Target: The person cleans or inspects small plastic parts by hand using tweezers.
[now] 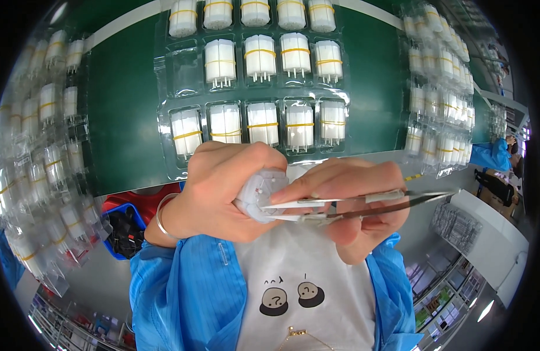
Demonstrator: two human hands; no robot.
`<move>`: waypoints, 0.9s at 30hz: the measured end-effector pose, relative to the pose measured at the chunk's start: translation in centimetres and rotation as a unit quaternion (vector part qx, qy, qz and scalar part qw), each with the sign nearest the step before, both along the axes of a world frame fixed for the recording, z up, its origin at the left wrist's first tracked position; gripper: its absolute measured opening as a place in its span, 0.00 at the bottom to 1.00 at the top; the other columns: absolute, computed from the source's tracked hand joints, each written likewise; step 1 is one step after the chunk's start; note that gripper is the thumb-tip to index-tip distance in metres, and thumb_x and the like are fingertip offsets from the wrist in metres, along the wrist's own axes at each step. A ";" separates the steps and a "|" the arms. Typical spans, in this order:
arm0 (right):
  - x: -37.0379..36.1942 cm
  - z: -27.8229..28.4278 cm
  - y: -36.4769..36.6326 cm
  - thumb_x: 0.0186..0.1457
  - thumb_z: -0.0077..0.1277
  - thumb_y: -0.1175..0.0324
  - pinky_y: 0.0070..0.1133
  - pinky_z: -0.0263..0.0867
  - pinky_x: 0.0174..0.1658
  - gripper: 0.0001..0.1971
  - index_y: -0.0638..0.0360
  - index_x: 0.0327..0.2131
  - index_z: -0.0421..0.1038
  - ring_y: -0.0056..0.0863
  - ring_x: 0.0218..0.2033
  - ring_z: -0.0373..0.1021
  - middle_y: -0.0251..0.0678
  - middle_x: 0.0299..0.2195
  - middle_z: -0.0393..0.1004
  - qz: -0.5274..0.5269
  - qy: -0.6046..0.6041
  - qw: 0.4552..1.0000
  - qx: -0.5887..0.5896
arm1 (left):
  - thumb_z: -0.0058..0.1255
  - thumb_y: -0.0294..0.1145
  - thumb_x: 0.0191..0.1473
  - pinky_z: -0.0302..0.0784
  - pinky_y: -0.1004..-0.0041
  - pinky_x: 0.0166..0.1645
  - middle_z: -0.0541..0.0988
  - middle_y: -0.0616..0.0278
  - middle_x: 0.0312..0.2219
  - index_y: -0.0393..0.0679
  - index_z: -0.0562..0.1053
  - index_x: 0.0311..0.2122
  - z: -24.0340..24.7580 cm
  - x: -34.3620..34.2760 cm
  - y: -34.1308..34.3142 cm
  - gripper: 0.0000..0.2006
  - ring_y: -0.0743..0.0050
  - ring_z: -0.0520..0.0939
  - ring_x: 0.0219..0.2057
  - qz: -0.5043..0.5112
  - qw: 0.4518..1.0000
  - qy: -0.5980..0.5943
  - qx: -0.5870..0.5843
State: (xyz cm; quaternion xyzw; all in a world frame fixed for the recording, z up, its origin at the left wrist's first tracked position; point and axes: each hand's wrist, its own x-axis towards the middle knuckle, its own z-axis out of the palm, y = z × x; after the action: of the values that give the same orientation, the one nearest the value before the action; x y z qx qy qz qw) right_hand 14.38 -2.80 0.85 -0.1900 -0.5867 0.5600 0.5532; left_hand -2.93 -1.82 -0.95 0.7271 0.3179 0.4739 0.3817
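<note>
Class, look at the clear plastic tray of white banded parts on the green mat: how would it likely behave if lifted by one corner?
The clear tray looks thin, so it would probably flex and sag. Its white parts sit loose in open pockets and might tip out. One pocket is empty, so weight may be slightly uneven.

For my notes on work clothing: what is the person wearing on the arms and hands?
Both hands are bare, without gloves. The left hand has a thin silver metal bangle around its wrist. Both forearms are covered by the loose sleeves of a bright blue, slightly shiny work coat; the cuff on the right hand side is mostly hidden. The coat hangs open over a white printed shirt.
</note>
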 end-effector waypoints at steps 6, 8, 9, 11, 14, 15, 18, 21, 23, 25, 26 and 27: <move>0.4 -0.1 -0.2 0.46 0.58 0.78 0.20 0.70 0.28 0.16 0.74 0.37 0.65 0.28 0.26 0.73 0.53 0.33 0.74 0.002 -0.001 1.000 -0.031 | 0.62 0.27 0.28 0.64 0.76 0.16 0.71 0.62 0.15 0.38 0.70 0.25 0.0 0.5 -0.2 0.14 0.68 0.73 0.13 0.042 0.998 0.029 0.040; 0.5 -0.1 -0.2 0.46 0.57 0.79 0.20 0.70 0.28 0.15 0.76 0.37 0.66 0.28 0.25 0.73 0.52 0.32 0.74 -0.003 0.002 1.000 -0.012 | 0.61 0.26 0.28 0.64 0.77 0.15 0.71 0.62 0.14 0.38 0.70 0.24 0.0 0.6 -0.3 0.14 0.69 0.73 0.13 0.053 0.997 0.037 0.049; 0.6 0.0 0.0 0.46 0.57 0.79 0.20 0.70 0.28 0.15 0.76 0.37 0.66 0.28 0.25 0.73 0.52 0.32 0.74 -0.003 0.003 1.000 -0.013 | 0.60 0.29 0.26 0.66 0.77 0.18 0.72 0.62 0.16 0.38 0.70 0.25 0.0 0.4 -0.5 0.15 0.70 0.74 0.14 0.053 0.996 0.058 0.043; 1.1 0.2 0.1 0.46 0.56 0.80 0.20 0.70 0.27 0.13 0.77 0.36 0.67 0.28 0.25 0.73 0.52 0.31 0.75 0.012 -0.044 0.999 0.004 | 0.59 0.31 0.24 0.67 0.78 0.21 0.74 0.62 0.18 0.38 0.70 0.25 -0.2 0.3 -0.7 0.17 0.70 0.74 0.15 0.053 0.995 0.080 0.035; 0.6 0.2 -0.3 0.46 0.55 0.80 0.20 0.70 0.26 0.12 0.77 0.35 0.68 0.27 0.24 0.73 0.51 0.29 0.75 -0.036 -0.001 0.999 -0.014 | 0.58 0.31 0.24 0.67 0.78 0.21 0.74 0.62 0.18 0.38 0.70 0.25 -0.2 0.6 -0.5 0.16 0.70 0.74 0.15 0.053 0.995 0.081 0.037; 0.6 0.1 -0.3 0.46 0.55 0.80 0.20 0.70 0.26 0.12 0.77 0.35 0.68 0.27 0.24 0.73 0.51 0.29 0.75 -0.036 0.000 0.999 -0.014 | 0.59 0.28 0.25 0.66 0.78 0.18 0.72 0.61 0.16 0.37 0.70 0.24 -0.2 0.8 -0.3 0.15 0.69 0.74 0.14 0.052 0.995 0.066 0.046; 0.8 0.0 -0.3 0.44 0.57 0.78 0.21 0.70 0.25 0.14 0.76 0.35 0.68 0.28 0.22 0.72 0.51 0.27 0.75 -0.043 -0.004 0.999 -0.016 | 0.60 0.26 0.27 0.65 0.77 0.15 0.71 0.61 0.15 0.38 0.69 0.24 -0.1 1.0 -0.2 0.14 0.68 0.73 0.13 0.053 0.996 0.056 0.053; 1.3 0.5 0.0 0.55 0.50 0.64 0.23 0.70 0.25 0.15 0.69 0.33 0.61 0.33 0.22 0.73 0.53 0.24 0.75 -0.027 -0.143 0.988 0.052 | 0.60 0.25 0.27 0.65 0.76 0.16 0.72 0.60 0.16 0.38 0.69 0.25 -0.1 0.9 -0.4 0.14 0.66 0.73 0.14 0.036 0.996 0.078 0.029; 1.1 0.6 -0.2 0.40 0.61 0.76 0.20 0.70 0.24 0.15 0.71 0.33 0.68 0.31 0.21 0.73 0.49 0.24 0.75 -0.084 -0.171 0.979 0.076 | 0.60 0.25 0.27 0.65 0.75 0.17 0.72 0.60 0.16 0.39 0.69 0.25 -0.2 0.7 -0.4 0.14 0.65 0.74 0.14 0.015 0.995 0.095 0.005; 1.7 1.1 -0.2 0.40 0.61 0.76 0.20 0.70 0.24 0.15 0.71 0.32 0.68 0.31 0.21 0.73 0.48 0.24 0.75 -0.059 -0.195 0.978 0.039 | 0.62 0.27 0.28 0.66 0.74 0.19 0.72 0.60 0.17 0.41 0.70 0.26 -0.5 0.6 -0.3 0.16 0.63 0.74 0.15 -0.030 0.990 0.131 -0.045; 1.9 1.2 -0.2 0.40 0.61 0.76 0.20 0.70 0.23 0.14 0.70 0.32 0.69 0.31 0.21 0.73 0.48 0.25 0.75 -0.032 -0.218 0.975 0.002 | 0.62 0.27 0.28 0.66 0.74 0.19 0.72 0.60 0.17 0.41 0.70 0.26 -0.5 0.7 -0.3 0.16 0.63 0.74 0.15 -0.030 0.990 0.131 -0.045; 2.0 0.7 -0.2 0.40 0.61 0.76 0.20 0.70 0.23 0.14 0.70 0.32 0.69 0.31 0.21 0.73 0.48 0.25 0.75 -0.034 -0.217 0.976 0.002 | 0.64 0.28 0.28 0.66 0.73 0.19 0.72 0.59 0.17 0.41 0.70 0.27 -0.4 0.8 -0.2 0.16 0.62 0.74 0.15 -0.060 0.992 0.082 -0.074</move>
State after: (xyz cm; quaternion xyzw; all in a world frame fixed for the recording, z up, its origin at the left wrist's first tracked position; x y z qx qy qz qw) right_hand 16.37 -3.00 1.59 -0.3253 -0.6872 0.4853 0.4317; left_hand -2.10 -2.00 -1.39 0.7512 0.3378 0.3639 0.4350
